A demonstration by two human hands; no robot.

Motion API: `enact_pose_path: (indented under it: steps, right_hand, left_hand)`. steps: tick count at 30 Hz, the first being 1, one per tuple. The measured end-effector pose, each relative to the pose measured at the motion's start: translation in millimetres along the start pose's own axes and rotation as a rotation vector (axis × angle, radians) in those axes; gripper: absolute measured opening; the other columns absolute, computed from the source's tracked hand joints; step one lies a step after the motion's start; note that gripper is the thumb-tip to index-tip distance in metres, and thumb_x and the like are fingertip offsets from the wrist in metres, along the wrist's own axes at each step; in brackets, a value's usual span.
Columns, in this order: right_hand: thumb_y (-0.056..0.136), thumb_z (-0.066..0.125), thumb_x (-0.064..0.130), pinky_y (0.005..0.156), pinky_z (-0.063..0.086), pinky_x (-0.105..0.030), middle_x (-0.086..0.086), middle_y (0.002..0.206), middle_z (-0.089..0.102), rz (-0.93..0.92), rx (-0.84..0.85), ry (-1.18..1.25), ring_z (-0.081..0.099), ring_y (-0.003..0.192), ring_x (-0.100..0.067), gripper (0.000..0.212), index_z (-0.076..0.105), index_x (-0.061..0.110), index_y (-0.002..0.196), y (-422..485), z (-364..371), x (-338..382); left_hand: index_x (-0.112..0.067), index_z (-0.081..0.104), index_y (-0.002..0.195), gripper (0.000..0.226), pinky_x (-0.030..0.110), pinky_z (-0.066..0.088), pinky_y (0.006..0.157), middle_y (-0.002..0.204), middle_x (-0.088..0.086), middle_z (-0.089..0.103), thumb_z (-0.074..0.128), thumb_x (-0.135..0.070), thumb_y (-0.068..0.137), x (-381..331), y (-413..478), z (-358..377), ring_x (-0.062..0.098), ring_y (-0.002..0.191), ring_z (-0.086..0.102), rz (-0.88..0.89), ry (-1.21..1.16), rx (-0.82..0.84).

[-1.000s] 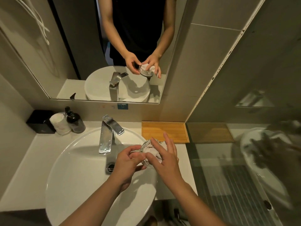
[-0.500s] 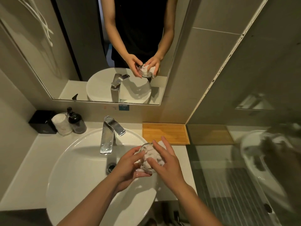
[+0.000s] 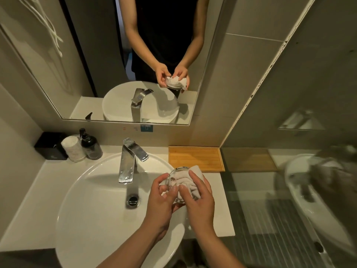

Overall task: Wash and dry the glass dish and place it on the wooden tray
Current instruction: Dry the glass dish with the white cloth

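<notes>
A small clear glass dish (image 3: 172,178) is held over the right rim of the white sink (image 3: 90,200). My left hand (image 3: 161,200) grips the dish from the left side. A white cloth (image 3: 188,180) is bunched inside the dish, and my right hand (image 3: 199,198) holds that cloth with its fingers pushed into the dish. The wooden tray (image 3: 196,158) lies on the counter just behind the hands, against the wall, with nothing on it.
A chrome tap (image 3: 129,161) stands at the back of the sink. At the back left are a black box (image 3: 51,146), a rolled white towel (image 3: 73,149) and a dark pump bottle (image 3: 90,145). A glass partition (image 3: 289,190) bounds the counter on the right.
The cloth has been worked round inside the dish, with my right fingers sliding over it. The dish has turned a little in my left hand and stayed over the sink's right rim.
</notes>
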State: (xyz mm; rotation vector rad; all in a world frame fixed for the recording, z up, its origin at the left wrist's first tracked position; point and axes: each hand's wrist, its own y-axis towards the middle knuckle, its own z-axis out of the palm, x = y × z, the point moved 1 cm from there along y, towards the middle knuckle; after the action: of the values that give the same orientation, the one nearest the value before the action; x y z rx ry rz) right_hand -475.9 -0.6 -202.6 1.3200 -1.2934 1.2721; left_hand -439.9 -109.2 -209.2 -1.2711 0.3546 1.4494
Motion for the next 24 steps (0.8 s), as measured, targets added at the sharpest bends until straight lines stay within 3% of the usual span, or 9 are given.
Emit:
enact_pose_path:
  steps: [4,7,12,15,19,24]
  right_hand:
    - [0.086,0.078,0.007,0.075,0.059,-0.016,0.000,0.132,0.062,0.038,0.019,0.107,0.063,0.116,-0.010,0.033,0.077,0.025,0.114,2.1,-10.3,0.6]
    - [0.084,0.081,0.011,0.078,0.060,-0.021,0.003,0.132,0.061,0.027,0.140,0.023,0.062,0.120,-0.013,0.030,0.079,0.029,0.108,7.5,-19.6,1.1]
    - [0.086,0.080,0.015,0.086,0.059,-0.020,0.016,0.145,0.047,0.013,0.253,-0.047,0.054,0.126,-0.004,0.039,0.075,0.036,0.119,11.8,-20.1,3.0]
    - [0.089,0.076,0.015,0.087,0.059,-0.020,0.018,0.145,0.047,0.000,0.211,-0.037,0.054,0.127,-0.005,0.039,0.074,0.042,0.118,11.9,-15.6,4.2]
    - [0.091,0.074,0.011,0.081,0.060,-0.020,0.012,0.144,0.051,0.023,0.054,0.083,0.058,0.123,-0.007,0.039,0.072,0.030,0.125,4.0,-5.8,-0.1]
    - [0.090,0.074,0.008,0.077,0.060,-0.018,0.007,0.138,0.056,0.048,0.007,0.120,0.061,0.117,-0.007,0.036,0.075,0.025,0.121,-1.6,-6.8,-0.2]
  left_hand:
    - [-0.014,0.054,0.130,0.038,0.062,0.055,0.093,0.123,0.023,0.068,0.064,-0.020,0.093,-15.1,3.7,-4.8,0.037,0.108,0.071,-0.154,-0.109,0.105]
    - [-0.010,0.061,0.126,0.038,0.069,0.048,0.098,0.123,0.024,0.070,0.052,-0.038,0.101,-31.3,16.1,-11.6,0.045,0.116,0.066,-0.277,0.027,0.212]
    - [-0.006,0.058,0.116,0.023,0.073,0.051,0.089,0.115,0.026,0.072,0.052,-0.024,0.103,-32.2,19.3,-9.3,0.046,0.106,0.070,-0.262,0.141,0.134]
    - [-0.002,0.055,0.115,0.022,0.066,0.056,0.085,0.113,0.029,0.071,0.049,-0.020,0.104,-23.9,13.2,-1.5,0.041,0.096,0.073,-0.194,0.059,0.052]
    - [-0.005,0.055,0.120,0.023,0.051,0.062,0.078,0.112,0.022,0.073,0.048,-0.021,0.105,-12.1,3.2,9.3,0.033,0.093,0.076,-0.093,-0.100,-0.041]
    - [-0.003,0.058,0.123,0.028,0.056,0.058,0.089,0.113,0.024,0.073,0.047,-0.021,0.105,-12.5,3.6,3.9,0.039,0.101,0.072,-0.160,-0.191,0.012]
